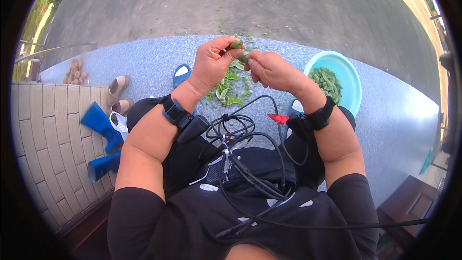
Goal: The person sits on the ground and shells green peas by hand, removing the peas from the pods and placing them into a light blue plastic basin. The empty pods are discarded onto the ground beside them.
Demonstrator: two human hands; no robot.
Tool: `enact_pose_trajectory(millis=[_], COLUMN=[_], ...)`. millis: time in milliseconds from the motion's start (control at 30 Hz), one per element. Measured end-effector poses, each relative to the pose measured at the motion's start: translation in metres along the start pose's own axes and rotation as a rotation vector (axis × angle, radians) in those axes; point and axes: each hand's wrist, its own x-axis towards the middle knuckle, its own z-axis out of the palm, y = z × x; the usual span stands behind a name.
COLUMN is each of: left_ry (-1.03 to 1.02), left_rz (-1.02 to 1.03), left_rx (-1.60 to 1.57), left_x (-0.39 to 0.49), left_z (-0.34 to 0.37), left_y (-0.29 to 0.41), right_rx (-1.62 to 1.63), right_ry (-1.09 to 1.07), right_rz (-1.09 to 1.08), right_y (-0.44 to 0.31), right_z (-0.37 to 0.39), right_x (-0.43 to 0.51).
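My left hand [213, 63] is raised in front of me, thumb and fingers pinching a green bean pod [236, 44]. My right hand [276, 70] meets it from the other side, its fingertips on the lower part of the green piece between the hands. Whether this is one pod or two pieces is too small to tell. Below the hands, flat green bean pods and split hulls [225, 92] lie scattered on the speckled stone floor [151, 68]. To the right stands a light-blue plastic basin [355, 86] holding many plump green pods or beans [325, 81].
Coiled black cables [231, 126] lie across my lap, with a red tie [278, 118] on one. At left are blue rubber boots [103, 126], beige shoes [119, 86], a white bag [121, 124] and round brown produce [75, 73] by a tiled wall [54, 133]. Beyond the floor's edge lies grey pavement [180, 3].
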Motion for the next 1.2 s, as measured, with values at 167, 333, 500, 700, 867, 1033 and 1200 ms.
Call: enact_pose_trajectory(millis=[167, 333, 500, 700, 867, 1033, 1200], left_ry=[0.036, 0.047, 0.023, 0.040, -0.101, -0.193, -0.217], left_rz=[-0.157, -0.189, -0.369, -0.526, -0.519, -0.607, -0.623], left_rx=[-0.263, -0.630, -0.951, -0.945, -0.817, -0.662, -0.743], left_x=[0.001, 0.004, 0.006, 0.001, -0.002, -0.008, -0.005], left_z=[-0.001, 0.008, 0.001, -0.006, -0.002, -0.001, -0.010], left_y=[0.006, 0.006, 0.004, -0.005, 0.006, 0.018, 0.012], right_rx=[-0.117, 0.211, -0.128, -0.446, -0.510, -0.471, -0.312], right_ry=[0.323, 0.456, 0.515, 0.491, 0.792, 0.903, 0.408], right_rz=[-0.156, -0.051, -0.364, -0.424, -0.206, 0.052, 0.151], right_y=[-0.001, 0.002, -0.005, -0.003, 0.017, 0.039, 0.035], right_z=[0.013, 0.008, 0.011, 0.013, -0.008, -0.034, -0.042], right_x=[0.005, 0.008, 0.001, 0.000, 0.007, 0.011, 0.001])
